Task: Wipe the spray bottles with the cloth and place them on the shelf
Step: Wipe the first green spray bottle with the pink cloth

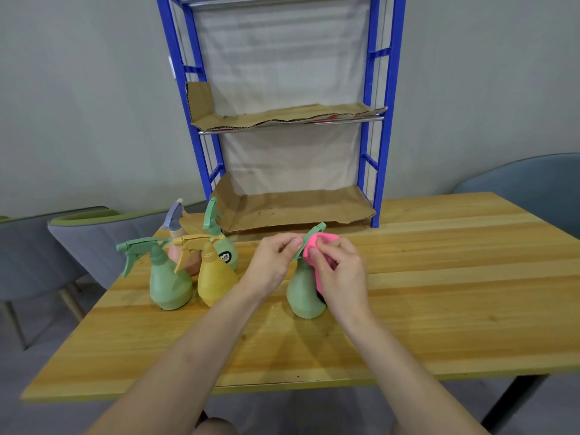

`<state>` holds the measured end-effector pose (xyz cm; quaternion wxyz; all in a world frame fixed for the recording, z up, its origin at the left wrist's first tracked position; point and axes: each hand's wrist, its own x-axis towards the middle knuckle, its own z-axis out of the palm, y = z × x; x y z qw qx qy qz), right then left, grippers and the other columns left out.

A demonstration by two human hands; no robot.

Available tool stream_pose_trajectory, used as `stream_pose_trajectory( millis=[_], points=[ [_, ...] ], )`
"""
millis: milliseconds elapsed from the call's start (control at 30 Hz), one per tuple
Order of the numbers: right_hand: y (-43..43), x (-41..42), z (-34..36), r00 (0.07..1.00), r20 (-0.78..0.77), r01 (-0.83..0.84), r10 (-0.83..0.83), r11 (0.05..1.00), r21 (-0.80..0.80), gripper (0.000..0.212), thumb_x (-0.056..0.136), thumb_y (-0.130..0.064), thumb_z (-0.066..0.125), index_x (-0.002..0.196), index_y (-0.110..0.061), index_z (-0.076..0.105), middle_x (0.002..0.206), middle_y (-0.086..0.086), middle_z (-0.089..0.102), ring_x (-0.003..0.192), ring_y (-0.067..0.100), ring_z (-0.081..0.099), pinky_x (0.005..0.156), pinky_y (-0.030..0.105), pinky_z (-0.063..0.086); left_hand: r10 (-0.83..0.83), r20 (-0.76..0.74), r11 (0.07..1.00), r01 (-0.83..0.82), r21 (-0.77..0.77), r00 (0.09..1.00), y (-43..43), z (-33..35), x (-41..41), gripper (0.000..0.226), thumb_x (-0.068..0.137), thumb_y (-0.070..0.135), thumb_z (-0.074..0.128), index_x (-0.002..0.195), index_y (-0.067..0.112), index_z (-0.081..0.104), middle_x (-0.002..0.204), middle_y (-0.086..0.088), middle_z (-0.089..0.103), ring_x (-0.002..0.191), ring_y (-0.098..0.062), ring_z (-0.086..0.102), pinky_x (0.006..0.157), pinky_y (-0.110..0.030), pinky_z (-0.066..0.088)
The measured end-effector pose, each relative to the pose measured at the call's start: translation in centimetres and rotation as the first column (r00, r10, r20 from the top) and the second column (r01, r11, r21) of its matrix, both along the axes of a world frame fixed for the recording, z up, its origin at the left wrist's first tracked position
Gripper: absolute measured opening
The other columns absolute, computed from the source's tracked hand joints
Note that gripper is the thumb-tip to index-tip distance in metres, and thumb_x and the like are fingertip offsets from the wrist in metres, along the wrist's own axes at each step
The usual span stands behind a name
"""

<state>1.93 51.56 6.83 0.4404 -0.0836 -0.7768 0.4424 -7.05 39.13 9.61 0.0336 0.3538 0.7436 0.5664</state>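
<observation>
- The left hand (273, 262), nearest with its forearm, pinches the trigger head of a green spray bottle (303, 293). The right hand (339, 271) has its fingers curled round a pink cloth (317, 243) pressed against the bottle's neck.
- The desk (439, 293) carries the bottle upright near its middle. The wipe should go best with the base planted there and the left hand steadying the top.
- The shelf (375, 120) stands just behind. Its cardboard-lined lower tier (298, 208) looks like the easiest landing spot.
- Four other bottles (215, 281) cluster to the left, so any turning should stay away from them.
- The bottle is matte pale green, with a pear-shaped body and a slim neck. Work the cloth from head to belly, turning the bottle as you go. A dark patch on its right side may be a label, but the hand hides most of it.
- The cloth is bunched, so open a fresh fold for the trigger's crevices.
</observation>
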Motion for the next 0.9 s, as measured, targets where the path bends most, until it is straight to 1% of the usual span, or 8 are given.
stream_pose_trajectory(
  millis=[67, 100, 300, 433, 533, 633, 800, 900],
  points=[
    [-0.3, 0.5, -0.7, 1.0, -0.007, -0.019, 0.02, 0.987, 0.161, 0.016, 0.095, -0.007, 0.075, 0.109, -0.009, 0.082, 0.1, -0.001, 0.068, 0.093, 0.004, 0.064, 0.087, 0.011, 0.049, 0.002, -0.001, 1.0, -0.002, 0.0, 1.0, 0.0, -0.1, -0.1, 0.028, 0.109, 0.018, 0.053, 0.122, 0.013, 0.077, 0.119, 0.003, 0.077, 0.118, -0.011, 0.068, 0.105, -0.033, 0.052],
    [0.0, 0.7, -0.7, 1.0, -0.012, -0.024, 0.027, 0.979, 0.202, 0.016, 0.096, -0.007, 0.075, 0.11, -0.01, 0.082, 0.1, -0.001, 0.069, 0.095, 0.006, 0.066, 0.089, 0.013, 0.05, 0.0, -0.001, 1.0, 0.0, -0.003, 1.0, 0.0, -0.1, -0.1, 0.028, 0.109, 0.019, 0.053, 0.122, 0.014, 0.077, 0.119, 0.003, 0.077, 0.118, -0.011, 0.068, 0.106, -0.034, 0.051],
    [1.8, -0.1, 0.8, 0.998, -0.055, 0.056, -0.045, 0.973, 0.225, 0.016, 0.099, -0.01, 0.071, 0.113, -0.009, 0.081, 0.096, -0.002, 0.066, 0.085, 0.009, 0.065, 0.079, 0.024, 0.055, -0.005, -0.003, 1.0, 0.005, -0.017, 1.0, 0.0, 0.1, -0.1, 0.028, 0.109, 0.019, 0.053, 0.122, 0.014, 0.077, 0.119, 0.004, 0.077, 0.117, -0.01, 0.068, 0.106, -0.033, 0.052],
    [1.0, -0.1, -0.6, 0.997, -0.08, 0.049, -0.021, 0.926, 0.374, 0.018, 0.102, -0.01, 0.068, 0.115, -0.004, 0.078, 0.103, 0.003, 0.068, 0.096, 0.018, 0.068, 0.088, 0.031, 0.057, 0.005, -0.004, 1.0, -0.005, 0.003, 1.0, 0.1, -0.1, 0.1, 0.027, 0.109, 0.018, 0.053, 0.119, 0.014, 0.078, 0.118, 0.004, 0.077, 0.115, -0.01, 0.068, 0.103, -0.029, 0.052],
    [0.7, 0.3, -1.3, 0.997, -0.083, 0.034, 0.007, 0.872, 0.489, 0.02, 0.102, -0.011, 0.066, 0.116, -0.002, 0.077, 0.103, 0.004, 0.067, 0.095, 0.02, 0.065, 0.087, 0.029, 0.056, -0.001, -0.009, 1.0, 0.001, 0.011, 1.0, 0.0, 0.0, 0.2, 0.027, 0.109, 0.019, 0.053, 0.121, 0.013, 0.077, 0.118, 0.004, 0.077, 0.114, -0.007, 0.069, 0.1, -0.023, 0.052],
    [0.7, 0.8, -1.7, 0.996, -0.084, 0.017, 0.036, 0.833, 0.553, 0.019, 0.101, -0.012, 0.067, 0.113, -0.003, 0.078, 0.1, 0.004, 0.066, 0.09, 0.019, 0.063, 0.081, 0.026, 0.055, -0.006, -0.004, 1.0, 0.006, 0.019, 1.0, 0.0, -0.1, 0.2, 0.027, 0.109, 0.019, 0.053, 0.123, 0.013, 0.076, 0.117, 0.002, 0.078, 0.113, -0.01, 0.07, 0.101, -0.029, 0.054],
    [1.3, 0.5, -1.8, 0.997, -0.075, 0.029, 0.013, 0.847, 0.531, 0.017, 0.096, -0.009, 0.074, 0.112, -0.006, 0.08, 0.101, 0.002, 0.068, 0.09, 0.019, 0.065, 0.082, 0.026, 0.056, 0.016, -0.001, 1.0, -0.016, 0.011, 1.0, 0.2, -0.2, 0.2, 0.027, 0.11, 0.02, 0.053, 0.123, 0.016, 0.076, 0.117, 0.005, 0.078, 0.114, -0.01, 0.07, 0.104, -0.036, 0.054],
    [1.1, 0.4, -1.8, 0.999, -0.033, 0.015, -0.005, 0.961, 0.277, 0.019, 0.092, -0.005, 0.079, 0.111, -0.009, 0.082, 0.104, 0.0, 0.072, 0.093, 0.009, 0.067, 0.089, 0.011, 0.05, 0.031, -0.006, 1.0, -0.031, -0.001, 1.0, 0.1, -0.2, 0.2, 0.028, 0.11, 0.021, 0.052, 0.122, 0.016, 0.076, 0.117, 0.004, 0.077, 0.115, -0.01, 0.069, 0.106, -0.037, 0.053]
  ],
)
